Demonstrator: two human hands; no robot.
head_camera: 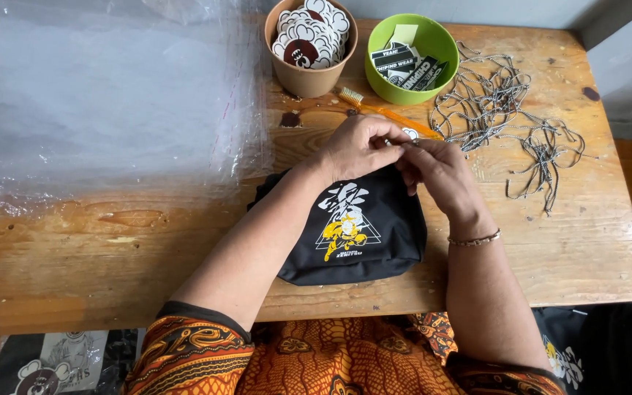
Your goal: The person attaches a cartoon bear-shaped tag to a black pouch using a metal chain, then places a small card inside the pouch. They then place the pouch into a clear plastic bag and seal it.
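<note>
Pinching together, left hand (360,146) and right hand (437,172) are gripping something small, too hidden to identify, at the black pouch's (352,227) far edge; the pouch is lying near the desk's (111,249) front edge.

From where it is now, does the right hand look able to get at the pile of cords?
Probably yes: the right hand is at the black pouch, and bare table lies between it and the cords.
</note>
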